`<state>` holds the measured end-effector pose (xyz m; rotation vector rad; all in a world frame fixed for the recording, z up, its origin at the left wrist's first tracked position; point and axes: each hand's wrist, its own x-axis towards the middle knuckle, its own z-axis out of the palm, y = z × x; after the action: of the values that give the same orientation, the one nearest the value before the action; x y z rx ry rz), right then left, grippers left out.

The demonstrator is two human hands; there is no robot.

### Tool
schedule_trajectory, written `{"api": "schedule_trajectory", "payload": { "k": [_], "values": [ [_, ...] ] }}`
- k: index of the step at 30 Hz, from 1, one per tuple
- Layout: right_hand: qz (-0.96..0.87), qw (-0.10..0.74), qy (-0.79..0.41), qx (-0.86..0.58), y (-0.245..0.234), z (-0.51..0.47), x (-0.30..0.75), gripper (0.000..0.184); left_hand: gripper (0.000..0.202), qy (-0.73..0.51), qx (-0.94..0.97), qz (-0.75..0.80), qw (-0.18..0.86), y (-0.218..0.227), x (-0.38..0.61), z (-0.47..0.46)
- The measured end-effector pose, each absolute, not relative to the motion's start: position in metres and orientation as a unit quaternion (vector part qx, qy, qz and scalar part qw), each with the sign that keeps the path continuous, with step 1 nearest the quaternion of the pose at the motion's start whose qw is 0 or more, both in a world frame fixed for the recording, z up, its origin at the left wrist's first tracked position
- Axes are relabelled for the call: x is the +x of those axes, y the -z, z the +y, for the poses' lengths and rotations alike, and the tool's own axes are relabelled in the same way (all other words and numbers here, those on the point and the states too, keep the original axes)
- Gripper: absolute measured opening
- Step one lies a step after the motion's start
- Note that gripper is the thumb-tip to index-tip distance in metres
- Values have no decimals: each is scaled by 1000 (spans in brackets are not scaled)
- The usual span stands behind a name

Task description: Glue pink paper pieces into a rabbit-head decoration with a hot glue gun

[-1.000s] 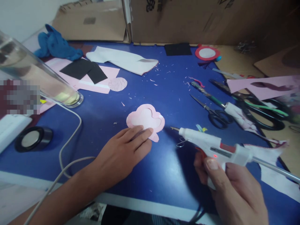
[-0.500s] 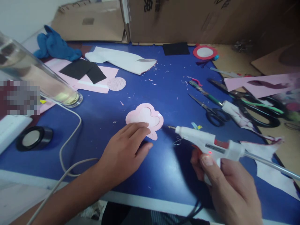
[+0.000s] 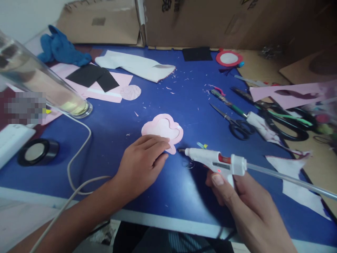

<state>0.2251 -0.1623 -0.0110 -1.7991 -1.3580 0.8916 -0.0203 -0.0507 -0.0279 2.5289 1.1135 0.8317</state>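
Left hand (image 3: 143, 165), palm down, with extended fingers laid over the lower edge of a pale pink, cloud-shaped cutout (image 3: 168, 131) bearing a recessed, lighter inner outline. The fingers are not closed around the piece; the thumb lies beside its lower margin. The cutout rests flat on the blue counter (image 3: 105, 140), its upper lobes exposed beyond the fingertips and its small projection at lower right. Right hand (image 3: 244, 203), fingers wrapped about the handle of a white glue gun (image 3: 207, 157) with a lit red indicator (image 3: 219, 170); a clear rod (image 3: 279, 176) extends from its rear. The dark nozzle (image 3: 181, 150) points left, just beside the projection. Black-handled scissors (image 3: 229, 120) lie beyond the gun; a black tape roll (image 3: 54, 149) stands well to the left.
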Motion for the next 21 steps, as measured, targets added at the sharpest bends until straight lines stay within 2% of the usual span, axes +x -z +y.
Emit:
{"api": "schedule_trajectory", "payload": {
  "k": [10, 21],
  "values": [
    [-531, 327, -368, -690, 5, -162, 221, 44, 21, -302, 858, 396, 129, 31, -18, -51],
    [-525, 351, -369, -682, 13, -159, 216, 39, 17, -308, 850, 407, 129, 33, -17, -52]
  ]
}}
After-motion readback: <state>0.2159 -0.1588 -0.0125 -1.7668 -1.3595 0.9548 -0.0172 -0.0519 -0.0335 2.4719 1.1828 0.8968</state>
